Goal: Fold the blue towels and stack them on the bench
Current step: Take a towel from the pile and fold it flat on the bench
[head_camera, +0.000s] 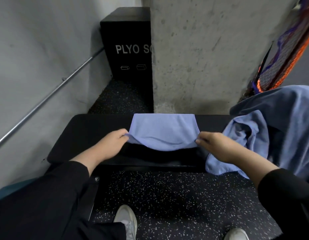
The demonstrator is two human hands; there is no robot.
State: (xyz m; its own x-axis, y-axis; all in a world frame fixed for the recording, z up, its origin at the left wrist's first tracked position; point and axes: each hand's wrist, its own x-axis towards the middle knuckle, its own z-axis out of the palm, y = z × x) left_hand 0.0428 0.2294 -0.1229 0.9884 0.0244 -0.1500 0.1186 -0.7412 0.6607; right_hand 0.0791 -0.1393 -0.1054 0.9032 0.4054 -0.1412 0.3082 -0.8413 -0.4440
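Light dim and even, diffuse, source out of view. Black worktop [91, 129] reads nearly featureless; soft shadow under the lifted towel [162, 130] edge. No glare. Strong wide-angle bending: wall rail [46, 99] and frame edges curve. Slight softness on both hands and at the corners; centre reasonably sharp

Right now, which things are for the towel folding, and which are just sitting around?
For the job:
- towel being folded, pinched by left hand and right hand
- unfolded towels
- bench

Just there:
- black plyo box
- netting
- wall rail
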